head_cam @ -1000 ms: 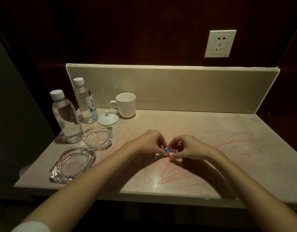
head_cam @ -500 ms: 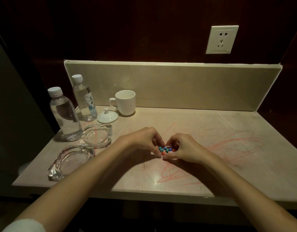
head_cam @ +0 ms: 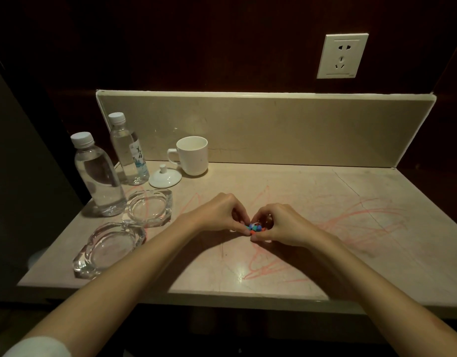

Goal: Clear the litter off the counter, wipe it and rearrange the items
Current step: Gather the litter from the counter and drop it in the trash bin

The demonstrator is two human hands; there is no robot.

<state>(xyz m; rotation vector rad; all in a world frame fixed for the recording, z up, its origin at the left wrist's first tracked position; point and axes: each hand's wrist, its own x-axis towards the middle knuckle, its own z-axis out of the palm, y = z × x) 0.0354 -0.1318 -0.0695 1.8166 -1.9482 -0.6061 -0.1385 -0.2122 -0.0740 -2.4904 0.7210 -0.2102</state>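
A small heap of coloured paper bits (head_cam: 255,228), blue, red and orange, lies in the middle of the beige stone counter (head_cam: 351,253). My left hand (head_cam: 219,213) and my right hand (head_cam: 281,225) meet over it, fingertips curled in and pinching the bits from both sides. Much of the heap is hidden under my fingers. Red scribbles (head_cam: 364,215) cover the counter around and to the right of my hands.
At the left stand two water bottles (head_cam: 98,176) (head_cam: 128,150), two glass ashtrays (head_cam: 151,208) (head_cam: 110,247), a white mug (head_cam: 192,155) and its lid (head_cam: 165,177). A backsplash (head_cam: 273,127) lines the rear; a wall socket (head_cam: 342,55) sits above.
My fingertips have drawn the coloured bits into a tighter heap. The hands have stayed at the same place on the counter; the view shifted slightly.
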